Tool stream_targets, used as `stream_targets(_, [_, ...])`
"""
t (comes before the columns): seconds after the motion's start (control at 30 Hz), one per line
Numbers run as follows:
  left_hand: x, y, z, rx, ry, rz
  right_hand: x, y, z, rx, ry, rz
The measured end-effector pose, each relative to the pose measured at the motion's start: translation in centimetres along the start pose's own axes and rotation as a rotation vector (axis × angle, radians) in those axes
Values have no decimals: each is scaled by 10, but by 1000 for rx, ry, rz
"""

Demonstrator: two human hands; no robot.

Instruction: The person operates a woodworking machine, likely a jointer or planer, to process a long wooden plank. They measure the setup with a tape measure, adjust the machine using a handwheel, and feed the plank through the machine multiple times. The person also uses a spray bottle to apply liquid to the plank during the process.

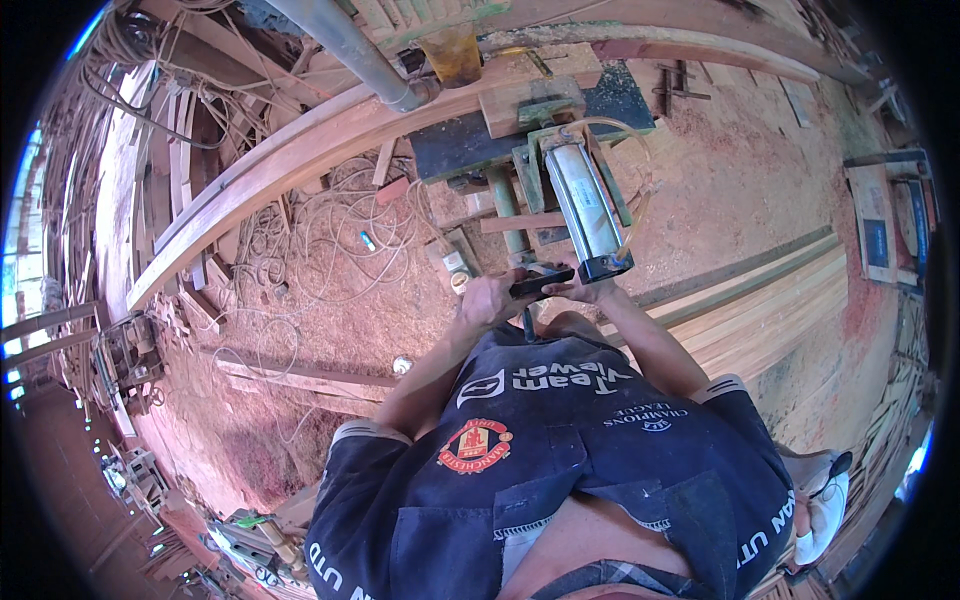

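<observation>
In front of my waist, my left hand is closed on the near-left end of a dark, flat, slim object; its exact kind does not show. My right hand has its fingers bent at the right end of the same object, partly covered by a pneumatic cylinder. That silver pneumatic cylinder with black end caps is mounted on a machine just beyond my hands, and a clear hose curves from it. A greenish metal post rises under the machine's dark table.
Long pale planks are stacked on the right. A long curved beam crosses the far left. Loose cables lie tangled on the dusty floor, near a small switch box. A grey pipe slants down at the top. A blue-panelled box stands far right.
</observation>
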State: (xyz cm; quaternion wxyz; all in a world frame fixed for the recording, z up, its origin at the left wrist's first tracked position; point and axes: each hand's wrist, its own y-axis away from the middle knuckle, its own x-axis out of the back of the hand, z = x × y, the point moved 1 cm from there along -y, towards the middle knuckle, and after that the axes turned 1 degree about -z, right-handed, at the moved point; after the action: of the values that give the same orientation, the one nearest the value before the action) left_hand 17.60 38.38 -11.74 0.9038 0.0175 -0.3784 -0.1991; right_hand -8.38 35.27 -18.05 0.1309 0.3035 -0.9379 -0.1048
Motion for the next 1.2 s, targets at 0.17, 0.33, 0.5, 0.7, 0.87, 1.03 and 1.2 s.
stream_targets(0.17, [-3, -5, 3, -16, -143, 31, 17, -10, 67, -58, 222, -115])
stream_targets(0.33, [-3, -4, 1, 35, -143, 10, 33, -13, 111, 76, 557, -53])
stream_targets(0.5, [-1, -3, 4, 73, -173, -8, 32, -11, 96, -21, 786, -78])
stream_targets(0.7, [-8, 1, -9, 23, -162, 59, 31, -8, 40, -122, 782, -50])
stream_targets(0.87, [-16, 8, -39, -63, -12, 175, 28, -9, -5, -312, 704, -179])
stream_targets(1.03, [-19, 11, -53, -97, 41, 154, 18, -2, -14, -233, 573, 10])
stream_targets(1.2, [-18, 13, -54, -37, 30, 115, 14, -6, -5, -240, 559, 13])
